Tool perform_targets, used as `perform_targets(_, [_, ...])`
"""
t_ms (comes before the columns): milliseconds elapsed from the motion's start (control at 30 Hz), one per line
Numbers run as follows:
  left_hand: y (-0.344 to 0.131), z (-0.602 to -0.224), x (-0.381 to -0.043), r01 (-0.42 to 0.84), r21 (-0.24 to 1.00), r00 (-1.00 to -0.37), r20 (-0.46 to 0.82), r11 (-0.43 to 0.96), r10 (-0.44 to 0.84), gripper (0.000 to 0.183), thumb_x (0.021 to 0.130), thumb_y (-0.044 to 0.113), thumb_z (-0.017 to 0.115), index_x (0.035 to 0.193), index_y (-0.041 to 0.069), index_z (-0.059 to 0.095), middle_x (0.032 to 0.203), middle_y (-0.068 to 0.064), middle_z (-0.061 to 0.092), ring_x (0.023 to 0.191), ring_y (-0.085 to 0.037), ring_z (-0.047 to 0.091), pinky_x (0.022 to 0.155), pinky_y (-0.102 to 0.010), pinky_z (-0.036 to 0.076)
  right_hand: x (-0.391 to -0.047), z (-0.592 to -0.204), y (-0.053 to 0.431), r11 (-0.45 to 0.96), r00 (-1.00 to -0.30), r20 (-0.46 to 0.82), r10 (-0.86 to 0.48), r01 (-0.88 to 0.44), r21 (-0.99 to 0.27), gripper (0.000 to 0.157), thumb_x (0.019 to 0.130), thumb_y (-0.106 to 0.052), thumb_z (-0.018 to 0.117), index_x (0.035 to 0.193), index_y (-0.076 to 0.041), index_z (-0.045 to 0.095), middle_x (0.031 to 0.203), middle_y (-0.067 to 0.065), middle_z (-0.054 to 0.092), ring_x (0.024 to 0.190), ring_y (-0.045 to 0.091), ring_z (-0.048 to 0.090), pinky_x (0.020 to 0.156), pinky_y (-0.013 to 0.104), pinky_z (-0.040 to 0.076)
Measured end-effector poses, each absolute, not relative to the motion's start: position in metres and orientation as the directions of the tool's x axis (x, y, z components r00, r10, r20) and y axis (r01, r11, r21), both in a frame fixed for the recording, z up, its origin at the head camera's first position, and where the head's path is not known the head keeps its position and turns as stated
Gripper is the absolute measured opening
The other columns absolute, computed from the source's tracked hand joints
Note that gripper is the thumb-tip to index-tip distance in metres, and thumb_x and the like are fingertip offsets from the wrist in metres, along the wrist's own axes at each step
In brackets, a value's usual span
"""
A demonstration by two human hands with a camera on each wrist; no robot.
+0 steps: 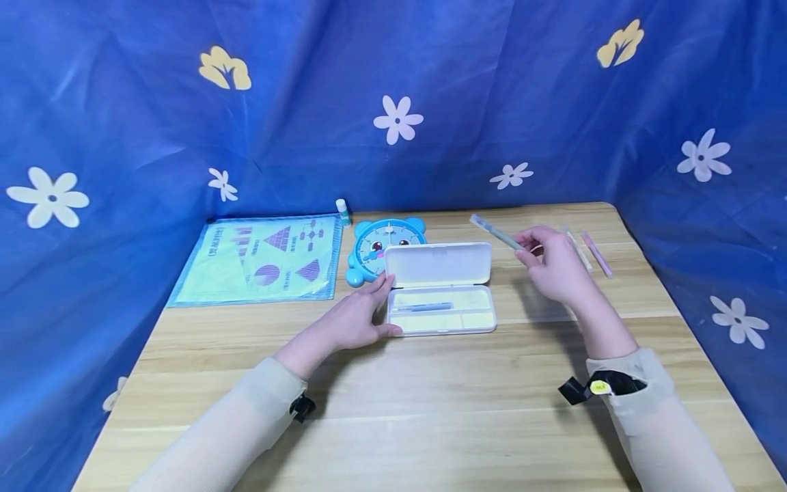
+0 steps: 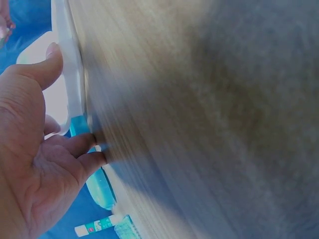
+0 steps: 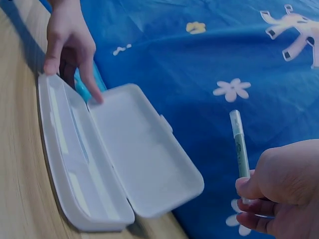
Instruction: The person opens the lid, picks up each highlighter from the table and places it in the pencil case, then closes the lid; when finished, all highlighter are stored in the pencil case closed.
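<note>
A white pencil case point(image 1: 443, 332) lies on the table with its lid point(image 1: 438, 266) raised. Inside its back compartment is a slim blue-grey pen point(image 1: 423, 307). My left hand point(image 1: 353, 318) grips the case's left end, thumb at the front corner and forefinger against the lid, as the right wrist view shows. To the right of the case, my right hand point(image 1: 556, 266) pinches a grey-green pen point(image 1: 494, 234) near one end. The pen's clear-capped end point(image 3: 235, 119) points away from that hand, tilted in the air above the table.
A pink pen point(image 1: 596, 254) and a pale pen point(image 1: 578, 250) lie beyond my right hand. Behind the case stands a blue toy clock point(image 1: 399, 229). A glue stick point(image 1: 343, 213) and a blue-edged document pouch point(image 1: 258, 294) are at the back left. Blue cloth point(image 1: 295, 123) borders the table.
</note>
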State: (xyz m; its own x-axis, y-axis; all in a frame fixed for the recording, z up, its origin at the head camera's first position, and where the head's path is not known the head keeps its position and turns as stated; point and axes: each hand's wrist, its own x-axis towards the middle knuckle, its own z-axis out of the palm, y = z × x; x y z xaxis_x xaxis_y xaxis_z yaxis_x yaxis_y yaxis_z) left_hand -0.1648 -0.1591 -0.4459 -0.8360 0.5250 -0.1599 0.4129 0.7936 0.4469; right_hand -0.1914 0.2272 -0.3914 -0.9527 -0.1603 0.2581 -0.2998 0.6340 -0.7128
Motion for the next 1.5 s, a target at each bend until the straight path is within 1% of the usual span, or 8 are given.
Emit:
perform_targets(167, [-0.158, -0.446, -0.165, 0.411, 0.451, -0.835, -0.162, 0.792, 0.526, 0.111, 0.091, 0.056, 0.08, 0.169, 0.009, 0.017, 0.174, -0.017, 0.014, 0.154, -0.04, 0.03, 0.123, -0.05, 0.03, -0.19, -0.389, 0.213, 0.635, -0.934, 0.276, -0.226, -0.356, -0.685, 0.018, 0.097, 0.009, 0.068, 0.114, 0.006, 0.073, 0.096, 0.015, 0.069, 0.093, 0.03, 0.063, 0.081, 0.039, 0.053])
perform_targets(333, [-0.158, -0.446, -0.166, 0.409, 0.451, -0.835, -0.165, 0.793, 0.525, 0.111, 0.091, 0.056, 0.08, 0.169, 0.007, 0.018, 0.174, -0.017, 0.014, 0.154, -0.04, 0.029, 0.124, -0.05, 0.029, -0.188, -0.394, 0.198, 0.61, -0.917, 0.264, -0.298, -0.396, -0.687, 0.018, 0.097, 0.009, 0.068, 0.114, 0.006, 0.073, 0.098, 0.014, 0.069, 0.089, 0.03, 0.066, 0.081, 0.045, 0.054])
perform_targets(567, [-0.16, -0.447, -0.167, 0.41, 0.445, -0.836, -0.165, 0.796, 0.523, 0.111, 0.091, 0.057, 0.079, 0.169, 0.007, 0.018, 0.174, -0.017, 0.013, 0.154, -0.041, 0.029, 0.124, -0.05, 0.029, -0.187, -0.402, 0.177, 0.572, -0.886, 0.267, -0.379, -0.451, -0.685, 0.018, 0.095, 0.01, 0.07, 0.111, 0.004, 0.074, 0.099, 0.012, 0.07, 0.087, 0.026, 0.067, 0.08, 0.043, 0.057])
perform_targets(767, [-0.16, -0.447, -0.167, 0.412, 0.448, -0.834, -0.167, 0.794, 0.527, 0.111, 0.091, 0.057, 0.079, 0.169, 0.008, 0.018, 0.174, -0.017, 0.013, 0.154, -0.041, 0.029, 0.124, -0.05, 0.028, -0.19, -0.41, 0.163, 0.568, -0.869, 0.239, -0.433, -0.469, -0.676, 0.015, 0.096, 0.008, 0.07, 0.109, 0.002, 0.074, 0.101, 0.01, 0.071, 0.089, 0.024, 0.067, 0.081, 0.042, 0.058])
perform_targets(933, [-0.159, -0.447, -0.166, 0.407, 0.449, -0.834, -0.171, 0.795, 0.524, 0.111, 0.091, 0.057, 0.079, 0.169, 0.008, 0.018, 0.174, -0.016, 0.013, 0.154, -0.04, 0.029, 0.124, -0.05, 0.029, -0.191, -0.416, 0.151, 0.594, -0.859, 0.203, -0.469, -0.478, -0.647, 0.014, 0.097, 0.005, 0.071, 0.109, 0.0, 0.075, 0.102, 0.009, 0.072, 0.093, 0.024, 0.067, 0.085, 0.044, 0.057])
perform_targets(1100, [-0.159, -0.446, -0.166, 0.405, 0.451, -0.835, -0.171, 0.795, 0.523, 0.112, 0.091, 0.057, 0.08, 0.169, 0.008, 0.018, 0.174, -0.017, 0.013, 0.154, -0.04, 0.029, 0.124, -0.05, 0.029, -0.191, -0.425, 0.141, 0.608, -0.847, 0.172, -0.504, -0.489, -0.626, 0.015, 0.096, 0.005, 0.072, 0.109, 0.0, 0.077, 0.104, 0.009, 0.073, 0.098, 0.024, 0.069, 0.09, 0.043, 0.058])
perform_targets(1300, [-0.159, -0.447, -0.167, 0.408, 0.456, -0.835, -0.165, 0.791, 0.526, 0.112, 0.09, 0.058, 0.08, 0.169, 0.008, 0.018, 0.173, -0.018, 0.014, 0.154, -0.041, 0.029, 0.124, -0.051, 0.029, -0.19, -0.44, 0.133, 0.6, -0.823, 0.159, -0.546, -0.516, -0.611, 0.013, 0.096, 0.006, 0.072, 0.107, 0.002, 0.078, 0.102, 0.01, 0.073, 0.099, 0.025, 0.07, 0.091, 0.042, 0.059])
perform_targets(1500, [-0.16, -0.448, -0.167, 0.405, 0.453, -0.836, -0.169, 0.794, 0.522, 0.112, 0.09, 0.059, 0.079, 0.169, 0.008, 0.018, 0.173, -0.017, 0.014, 0.154, -0.041, 0.029, 0.124, -0.051, 0.029, -0.185, -0.448, 0.126, 0.628, -0.805, 0.117, -0.581, -0.535, -0.565, 0.014, 0.097, 0.004, 0.073, 0.11, 0.003, 0.078, 0.105, 0.011, 0.073, 0.103, 0.027, 0.07, 0.094, 0.043, 0.058])
